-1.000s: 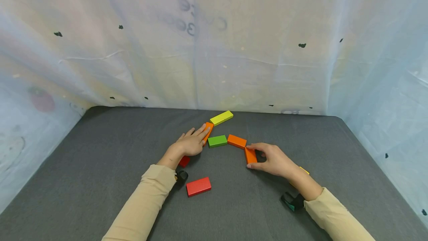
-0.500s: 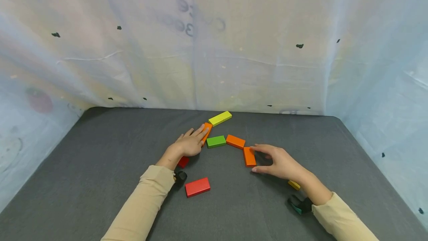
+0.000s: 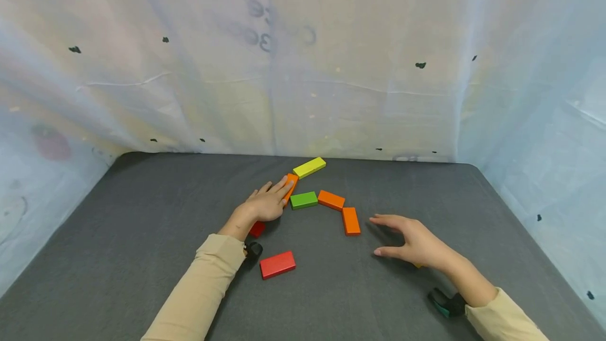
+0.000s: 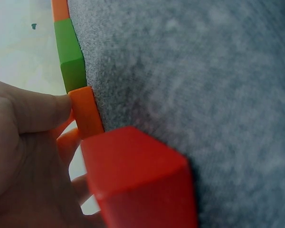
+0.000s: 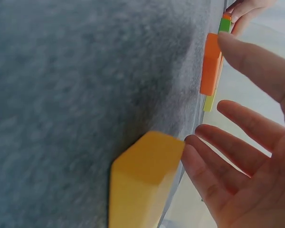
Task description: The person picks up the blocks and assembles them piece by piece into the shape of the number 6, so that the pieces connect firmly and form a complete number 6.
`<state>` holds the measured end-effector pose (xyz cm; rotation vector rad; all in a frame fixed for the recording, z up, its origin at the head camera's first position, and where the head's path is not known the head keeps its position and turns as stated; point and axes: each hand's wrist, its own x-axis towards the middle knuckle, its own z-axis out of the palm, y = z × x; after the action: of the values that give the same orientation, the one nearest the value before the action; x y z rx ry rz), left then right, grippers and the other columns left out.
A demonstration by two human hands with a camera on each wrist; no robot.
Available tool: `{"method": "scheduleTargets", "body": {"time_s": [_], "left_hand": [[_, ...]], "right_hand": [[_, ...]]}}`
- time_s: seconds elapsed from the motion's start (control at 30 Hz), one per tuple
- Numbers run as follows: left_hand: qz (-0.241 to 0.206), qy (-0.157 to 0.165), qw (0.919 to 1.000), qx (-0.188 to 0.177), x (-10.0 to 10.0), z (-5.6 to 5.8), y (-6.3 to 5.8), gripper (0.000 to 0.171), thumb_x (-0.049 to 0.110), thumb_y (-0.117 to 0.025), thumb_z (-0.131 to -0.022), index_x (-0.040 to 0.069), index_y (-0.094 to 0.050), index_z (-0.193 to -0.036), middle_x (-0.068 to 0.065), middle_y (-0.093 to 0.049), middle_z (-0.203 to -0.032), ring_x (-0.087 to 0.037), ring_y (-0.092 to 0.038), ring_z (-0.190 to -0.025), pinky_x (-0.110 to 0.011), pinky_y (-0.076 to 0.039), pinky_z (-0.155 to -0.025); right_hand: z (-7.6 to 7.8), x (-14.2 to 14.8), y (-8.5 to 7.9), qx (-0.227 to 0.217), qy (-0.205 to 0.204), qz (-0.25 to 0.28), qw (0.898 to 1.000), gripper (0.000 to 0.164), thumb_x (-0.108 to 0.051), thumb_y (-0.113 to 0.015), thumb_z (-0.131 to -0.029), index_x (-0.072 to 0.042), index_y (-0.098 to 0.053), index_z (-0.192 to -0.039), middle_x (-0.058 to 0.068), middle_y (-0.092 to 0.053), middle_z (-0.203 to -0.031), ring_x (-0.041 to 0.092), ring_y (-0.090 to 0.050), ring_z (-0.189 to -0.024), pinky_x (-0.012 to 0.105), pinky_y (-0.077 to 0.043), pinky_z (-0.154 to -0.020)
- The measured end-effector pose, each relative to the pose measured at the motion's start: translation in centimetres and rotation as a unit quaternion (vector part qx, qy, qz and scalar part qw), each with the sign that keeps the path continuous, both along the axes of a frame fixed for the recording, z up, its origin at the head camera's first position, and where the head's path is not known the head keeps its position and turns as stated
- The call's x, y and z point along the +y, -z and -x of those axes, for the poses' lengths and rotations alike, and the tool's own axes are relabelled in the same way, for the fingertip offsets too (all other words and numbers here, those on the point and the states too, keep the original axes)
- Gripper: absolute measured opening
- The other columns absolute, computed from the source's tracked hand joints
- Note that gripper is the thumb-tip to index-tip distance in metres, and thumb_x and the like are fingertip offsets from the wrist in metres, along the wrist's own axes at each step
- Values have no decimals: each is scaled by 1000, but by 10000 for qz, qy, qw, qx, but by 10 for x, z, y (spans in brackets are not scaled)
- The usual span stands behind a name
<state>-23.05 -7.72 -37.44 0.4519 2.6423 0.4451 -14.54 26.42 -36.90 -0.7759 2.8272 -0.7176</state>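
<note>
My left hand [image 3: 265,206] lies at an orange block [image 4: 88,114], thumb on one side and fingers reaching round the other. A yellow-green block [image 3: 309,167] meets its far end, and a green block [image 3: 304,200] lies just right of it. From the green one, a second orange block [image 3: 331,200] and a third orange block [image 3: 351,221] continue in a bent line. Right of that line hovers my right hand [image 3: 416,241], fingers spread and holding nothing. Beneath it sits a yellow block [image 5: 142,175], mostly hidden in the head view.
One red block [image 3: 277,265] lies on the grey cloth surface [image 3: 322,299] in front. Another red block [image 3: 258,229] is partly covered by the left wrist. Pale sheeting [image 3: 303,93] walls the back and both sides.
The right hand has let go of the nearest orange block and drawn away to the right and toward the person. That block stays in place, and the left hand keeps its position.
</note>
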Motion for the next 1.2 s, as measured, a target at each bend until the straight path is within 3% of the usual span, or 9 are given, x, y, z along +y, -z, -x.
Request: {"method": "scheduleTargets", "body": {"time_s": [0.37,0.83,1.2], "left_hand": [[-66,40,10000,41,0,0,0,53,22,-32,-105,20,-14,-156,1,-2,-163,-37,-7,-148,-58,-8,-117],[-33,56,10000,6,-1,2,2,54,23,-32,-105,20,-13,-156,1,-1,-163,-37,-5,-148,-59,-7,-117],[-15,73,10000,-26,0,2,1,54,24,-32,-105,21,-13,-156,2,0,-163,-36,-5,-148,-58,-7,-117]], "right_hand": [[-12,14,-4,240,33,-187,9995,61,-41,-75,-81,-8,-60,-130,17,-56,-135,38,-53,-122,57,-45,-95],[-23,32,-1,537,48,-335,9980,57,-42,-75,-81,-11,-63,-127,9,-60,-132,32,-57,-118,52,-49,-91],[-29,46,0,675,132,-361,9970,57,-40,-78,-78,-12,-64,-127,14,-59,-132,35,-58,-113,51,-52,-84]]}}
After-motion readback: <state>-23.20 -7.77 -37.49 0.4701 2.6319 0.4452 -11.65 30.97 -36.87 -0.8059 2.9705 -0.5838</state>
